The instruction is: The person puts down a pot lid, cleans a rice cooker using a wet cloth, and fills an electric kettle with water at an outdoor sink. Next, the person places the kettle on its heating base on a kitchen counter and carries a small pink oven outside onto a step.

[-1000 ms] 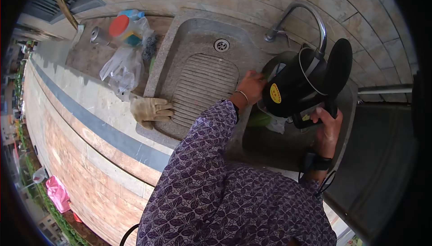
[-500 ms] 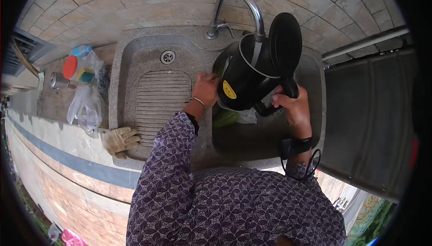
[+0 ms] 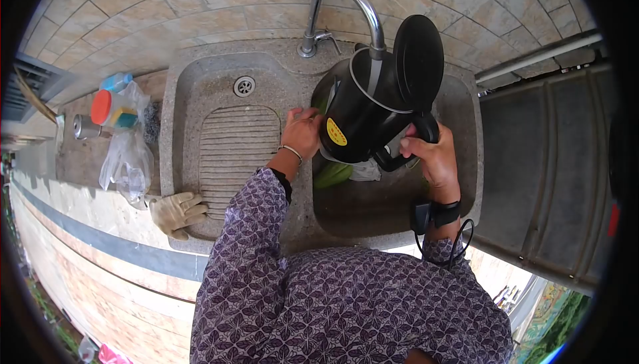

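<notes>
A black electric kettle leans over the right basin, its round lid swung up and its mouth under the tap. From the spout a pale streak, like water, runs into it. My right hand is wrapped round the kettle's handle on the right. At the lower left of the kettle, beside a yellow sticker, my left hand presses against its base; some of those fingertips are hidden. Green vegetables and a whitish cloth or bag lie below the kettle.
The left basin has a drain and a ribbed slope. A work glove lies on its front left corner. Further left are a red-lidded jar, a can and a plastic bag. A tiled wall stands behind.
The view has shifted slightly. Both hands keep their places on the kettle, which stays tilted under the tap.
</notes>
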Demonstrator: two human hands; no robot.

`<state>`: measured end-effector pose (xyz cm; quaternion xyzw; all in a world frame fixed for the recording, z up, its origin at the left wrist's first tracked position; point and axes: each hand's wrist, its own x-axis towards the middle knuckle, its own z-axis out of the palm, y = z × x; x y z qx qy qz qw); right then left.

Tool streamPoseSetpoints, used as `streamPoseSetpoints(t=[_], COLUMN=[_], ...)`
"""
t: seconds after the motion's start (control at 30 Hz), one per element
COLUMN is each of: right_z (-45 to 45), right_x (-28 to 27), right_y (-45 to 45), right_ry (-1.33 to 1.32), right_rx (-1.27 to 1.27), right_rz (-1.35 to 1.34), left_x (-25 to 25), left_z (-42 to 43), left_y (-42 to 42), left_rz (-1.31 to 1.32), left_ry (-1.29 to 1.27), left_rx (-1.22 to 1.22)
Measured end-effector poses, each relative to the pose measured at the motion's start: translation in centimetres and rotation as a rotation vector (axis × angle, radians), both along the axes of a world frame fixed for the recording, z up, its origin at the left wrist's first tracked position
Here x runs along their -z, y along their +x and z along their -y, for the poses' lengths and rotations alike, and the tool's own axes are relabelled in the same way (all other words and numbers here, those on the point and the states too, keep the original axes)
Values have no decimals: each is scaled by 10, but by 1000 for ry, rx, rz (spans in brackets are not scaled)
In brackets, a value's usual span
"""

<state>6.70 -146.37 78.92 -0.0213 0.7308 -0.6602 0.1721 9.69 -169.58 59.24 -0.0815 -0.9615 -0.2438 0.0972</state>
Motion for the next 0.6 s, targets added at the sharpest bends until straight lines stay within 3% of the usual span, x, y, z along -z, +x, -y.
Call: streamPoseSetpoints(t=[0.6], right_z=[-2], right_x=[-1], right_y=[6], right_ry=[10], right_rx=[-2], right_rz=[-6], left_x=[-7], left_z=[0], left_y=[0], left_rz=[110], left_ry=[-49], left_rx=[7])
